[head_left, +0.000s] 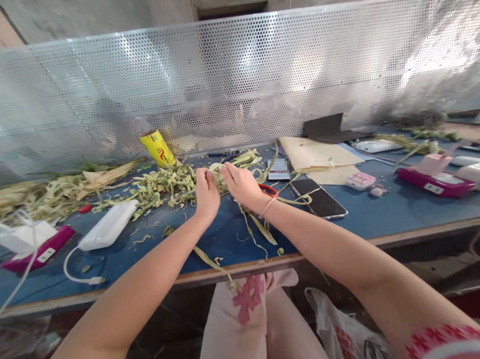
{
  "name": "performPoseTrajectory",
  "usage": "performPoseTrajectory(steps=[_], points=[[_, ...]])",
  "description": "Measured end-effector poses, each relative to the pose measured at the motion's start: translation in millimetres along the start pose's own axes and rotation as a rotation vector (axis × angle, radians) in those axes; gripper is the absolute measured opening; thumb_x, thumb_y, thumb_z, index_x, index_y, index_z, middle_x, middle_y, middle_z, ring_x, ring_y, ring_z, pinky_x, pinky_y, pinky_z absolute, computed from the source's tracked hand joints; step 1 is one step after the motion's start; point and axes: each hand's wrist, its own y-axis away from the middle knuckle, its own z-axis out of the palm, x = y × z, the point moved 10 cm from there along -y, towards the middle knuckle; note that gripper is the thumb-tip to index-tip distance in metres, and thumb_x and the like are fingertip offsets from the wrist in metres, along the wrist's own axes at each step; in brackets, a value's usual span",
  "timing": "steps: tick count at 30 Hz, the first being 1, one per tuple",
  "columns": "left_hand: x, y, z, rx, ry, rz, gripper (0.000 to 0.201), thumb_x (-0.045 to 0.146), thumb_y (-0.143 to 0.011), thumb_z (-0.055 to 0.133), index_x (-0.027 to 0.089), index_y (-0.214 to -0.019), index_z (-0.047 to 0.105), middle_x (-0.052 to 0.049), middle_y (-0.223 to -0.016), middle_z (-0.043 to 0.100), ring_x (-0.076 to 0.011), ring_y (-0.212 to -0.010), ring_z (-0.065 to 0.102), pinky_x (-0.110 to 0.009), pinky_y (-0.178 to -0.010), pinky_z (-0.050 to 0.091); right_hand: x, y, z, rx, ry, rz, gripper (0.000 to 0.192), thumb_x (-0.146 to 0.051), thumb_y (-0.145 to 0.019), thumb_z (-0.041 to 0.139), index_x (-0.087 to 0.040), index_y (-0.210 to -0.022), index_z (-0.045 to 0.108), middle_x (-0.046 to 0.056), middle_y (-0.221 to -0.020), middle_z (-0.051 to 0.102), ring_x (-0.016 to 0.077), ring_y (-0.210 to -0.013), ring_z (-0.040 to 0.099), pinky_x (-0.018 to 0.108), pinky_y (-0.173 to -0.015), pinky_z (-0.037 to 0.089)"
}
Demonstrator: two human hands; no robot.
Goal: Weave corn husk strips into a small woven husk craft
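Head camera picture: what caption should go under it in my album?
Left hand and right hand pinch green leaf strips over a blue table.

A heap of leaf strips [159, 187] lies on the workbench [227, 240] (power bank [108, 225] left, phone [317, 197] right).

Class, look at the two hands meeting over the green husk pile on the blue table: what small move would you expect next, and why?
Probably pulling the hands apart to tear the strip. The left hand and right hand both pinch one pale green strip between them, just above the husk pile, and long torn strips already trail over the table edge.
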Motion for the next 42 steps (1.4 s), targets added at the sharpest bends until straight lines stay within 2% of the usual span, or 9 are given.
performPoseTrajectory(steps=[2, 4, 11, 17, 26, 29, 33, 36, 42], points=[[9, -2, -3.6, 0.015, -0.140, 0.101, 0.025, 0.041, -0.086, 0.036, 0.021, -0.070, 0.035, 0.003, -0.062, 0.038, -0.0112, -0.057, 0.041, -0.026, -0.057, 0.034, 4, -2, -4, 0.030, -0.081, 0.018, 0.035, -0.033, -0.091, 0.022, -0.018, -0.086, 0.052, 0.002, -0.063, 0.056, 0.0137, -0.056, 0.052, 0.023, -0.055, 0.029], [12, -3, -3.6, 0.002, -0.187, 0.137, 0.027, 0.043, -0.087, 0.032, 0.021, -0.072, 0.035, 0.002, -0.063, 0.039, -0.0116, -0.058, 0.041, -0.027, -0.058, 0.033, 7, -3, -8, 0.055, -0.138, 0.022, 0.036, -0.034, -0.091, 0.022, -0.018, -0.084, 0.053, 0.002, -0.061, 0.054, 0.0127, -0.054, 0.049, 0.023, -0.056, 0.030], [16, -4, 0.3, -0.055, -0.225, 0.170, 0.019, 0.036, -0.088, 0.033, 0.021, -0.076, 0.035, 0.005, -0.055, 0.039, -0.0102, -0.048, 0.040, -0.026, -0.052, 0.031, 17, -6, -17, 0.102, -0.162, 0.017, 0.038, -0.037, -0.090, 0.021, -0.018, -0.085, 0.054, -0.001, -0.055, 0.048, 0.0115, -0.048, 0.042, 0.023, -0.054, 0.029], [10, -4, 1.5, -0.085, -0.151, 0.075, 0.013, 0.029, -0.088, 0.033, 0.022, -0.077, 0.035, 0.007, -0.046, 0.040, -0.0083, -0.041, 0.041, -0.023, -0.048, 0.032, 24, -9, -19, 0.125, -0.111, -0.003, 0.037, -0.038, -0.090, 0.021, -0.018, -0.084, 0.052, 0.001, -0.058, 0.049, 0.0129, -0.053, 0.045, 0.023, -0.055, 0.028], [-22, -4, -9.9, 0.057, 0.180, -0.206, 0.028, 0.050, -0.083, 0.035, 0.023, -0.079, 0.033, 0.008, -0.050, 0.046, -0.0052, -0.035, 0.038, -0.018, -0.035, 0.026, 26, -5, -28, 0.189, -0.195, 0.057, 0.038, -0.037, -0.090, 0.022, -0.018, -0.084, 0.054, -0.001, -0.057, 0.047, 0.0102, -0.049, 0.039, 0.023, -0.055, 0.029], [-31, -5, -14.6, 0.124, 0.246, -0.241, 0.031, 0.054, -0.082, 0.035, 0.023, -0.079, 0.033, 0.008, -0.052, 0.045, -0.0049, -0.035, 0.036, -0.017, -0.034, 0.025, 28, -4, -28, 0.215, -0.281, 0.089, 0.038, -0.038, -0.089, 0.023, -0.018, -0.081, 0.054, -0.002, -0.056, 0.045, 0.0095, -0.049, 0.038, 0.023, -0.055, 0.029], [-36, -6, -18.9, 0.184, 0.275, -0.265, 0.027, 0.050, -0.084, 0.032, 0.023, -0.081, 0.032, 0.007, -0.055, 0.044, -0.0058, -0.038, 0.037, -0.017, -0.034, 0.025, 31, -3, -24, 0.248, -0.391, 0.128, 0.036, -0.038, -0.089, 0.025, -0.019, -0.076, 0.052, -0.004, -0.052, 0.039, 0.0093, -0.048, 0.036, 0.024, -0.055, 0.031], [-29, -6, -17.0, 0.139, 0.216, -0.244, 0.026, 0.049, -0.085, 0.033, 0.023, -0.078, 0.032, 0.007, -0.054, 0.043, -0.0065, -0.039, 0.038, -0.018, -0.035, 0.026, 39, -4, -20, 0.260, -0.469, 0.175, 0.034, -0.038, -0.088, 0.026, -0.020, -0.073, 0.050, -0.005, -0.050, 0.034, 0.0097, -0.048, 0.036, 0.024, -0.054, 0.031], [-7, -6, -0.7, -0.079, 0.086, -0.076, 0.024, 0.047, -0.083, 0.038, 0.023, -0.079, 0.036, 0.007, -0.050, 0.042, -0.0072, -0.040, 0.038, -0.019, -0.039, 0.029, 54, -7, -22, 0.327, -0.513, 0.220, 0.035, -0.038, -0.088, 0.027, -0.020, -0.065, 0.046, -0.004, -0.051, 0.033, 0.0100, -0.051, 0.036, 0.025, -0.054, 0.031]])
